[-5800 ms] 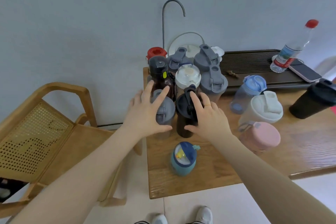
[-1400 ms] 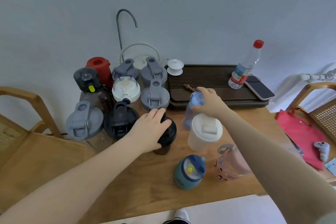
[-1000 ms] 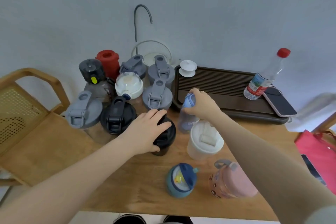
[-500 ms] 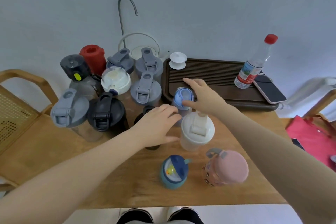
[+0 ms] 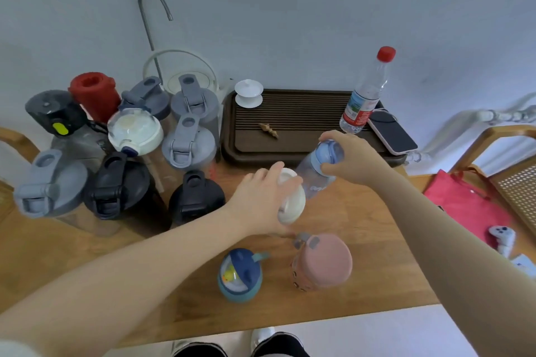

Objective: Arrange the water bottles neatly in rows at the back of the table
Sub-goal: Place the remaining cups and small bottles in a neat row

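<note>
Several bottles stand grouped in rows at the table's back left, the nearest a black bottle (image 5: 195,197). My left hand (image 5: 261,200) is closed over the lid of a white bottle (image 5: 291,206) at mid-table. My right hand (image 5: 352,156) grips the blue lid of a clear blue-capped bottle (image 5: 317,174), which is tilted beside the white one. A small blue bottle with a duck lid (image 5: 240,274) and a pink bottle (image 5: 322,262) stand near the front edge.
A dark slatted tea tray (image 5: 290,124) fills the back middle, with a white lidded cup (image 5: 249,93), a red-capped plastic bottle (image 5: 367,93) and a phone (image 5: 393,133). A kettle with a curved spout (image 5: 185,78) stands behind the bottles. Wooden chairs flank the table; a red bag (image 5: 467,206) lies on the right one.
My left hand left the black bottle, which now stands in the front row, and took the white bottle's lid. My right hand has tilted the blue-capped bottle and drawn it right.
</note>
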Tool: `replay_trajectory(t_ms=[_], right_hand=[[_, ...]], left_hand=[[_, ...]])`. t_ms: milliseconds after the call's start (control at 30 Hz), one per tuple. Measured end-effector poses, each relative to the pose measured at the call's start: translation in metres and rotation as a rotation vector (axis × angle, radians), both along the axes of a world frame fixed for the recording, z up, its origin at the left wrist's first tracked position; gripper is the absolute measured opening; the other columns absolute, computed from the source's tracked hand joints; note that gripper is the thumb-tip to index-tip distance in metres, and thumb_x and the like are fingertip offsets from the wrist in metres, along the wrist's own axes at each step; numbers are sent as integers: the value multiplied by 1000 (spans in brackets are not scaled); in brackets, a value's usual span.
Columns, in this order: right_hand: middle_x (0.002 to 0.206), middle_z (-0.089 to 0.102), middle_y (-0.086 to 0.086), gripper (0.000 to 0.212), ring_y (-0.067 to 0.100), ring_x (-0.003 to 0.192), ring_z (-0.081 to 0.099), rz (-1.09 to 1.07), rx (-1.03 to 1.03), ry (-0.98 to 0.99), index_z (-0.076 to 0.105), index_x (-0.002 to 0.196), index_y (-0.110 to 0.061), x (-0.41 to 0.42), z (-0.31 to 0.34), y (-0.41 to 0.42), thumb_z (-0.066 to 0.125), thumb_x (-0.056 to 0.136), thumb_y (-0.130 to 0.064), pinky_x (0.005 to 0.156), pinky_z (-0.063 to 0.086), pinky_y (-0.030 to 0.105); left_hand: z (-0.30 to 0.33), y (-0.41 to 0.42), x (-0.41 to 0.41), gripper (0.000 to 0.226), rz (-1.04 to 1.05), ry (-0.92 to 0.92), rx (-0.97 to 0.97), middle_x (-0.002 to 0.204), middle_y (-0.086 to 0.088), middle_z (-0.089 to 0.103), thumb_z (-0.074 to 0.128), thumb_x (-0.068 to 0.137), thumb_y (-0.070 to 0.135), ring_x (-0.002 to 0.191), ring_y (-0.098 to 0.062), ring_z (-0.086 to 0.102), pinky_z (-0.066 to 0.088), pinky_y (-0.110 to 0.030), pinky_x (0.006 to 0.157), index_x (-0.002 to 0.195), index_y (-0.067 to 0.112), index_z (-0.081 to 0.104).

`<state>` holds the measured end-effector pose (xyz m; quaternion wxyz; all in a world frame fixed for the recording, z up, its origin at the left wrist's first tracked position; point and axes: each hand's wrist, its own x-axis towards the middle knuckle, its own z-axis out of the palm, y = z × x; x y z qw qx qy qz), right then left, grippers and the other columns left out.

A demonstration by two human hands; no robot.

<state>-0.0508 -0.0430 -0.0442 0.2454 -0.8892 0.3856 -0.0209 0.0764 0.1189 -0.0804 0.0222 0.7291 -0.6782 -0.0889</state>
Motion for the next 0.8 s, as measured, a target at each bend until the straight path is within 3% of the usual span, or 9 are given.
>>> replay_trajectory(t_ms=[233,433,600,700,800], right_hand=[[125,49,6,58,25,107,51,39,28,-43,45,127,-30,1,-18,3,66,73,-25,85,47,38],[132,46,7,61,27,108,54,187,-46,5,40,134,-29,41,-16,9,64,77,-30,80,47,36],[130,47,9,60,30,108,54,238,-63,-14,40,134,-28,66,-21,15,62,78,-29,79,46,35],[132,46,9,61,32,113,51,227,-54,-42,40,134,-27,71,-25,15,63,78,-30,86,47,39],[137,43,10,65,33,116,50,209,-46,-40,35,138,-24,71,-29,18,63,79,-30,88,46,40]], left_hand=[[2,-13,17,85,176,-141,14,130,-13,28,70,64,41,108,-35,44,42,-40,86,134,26,23],[5,-21,50,82,298,-101,29,134,-14,28,70,69,41,115,-33,40,44,-39,85,136,24,24],[2,-23,61,79,262,-306,-11,142,-19,24,68,72,42,125,-36,33,23,-43,109,135,20,25],[0,-19,62,81,272,-282,-8,145,-20,18,68,73,40,124,-36,35,24,-42,109,138,21,21],[1,-12,62,82,251,-259,11,151,-22,8,63,78,41,133,-38,24,17,-42,113,142,21,15]])
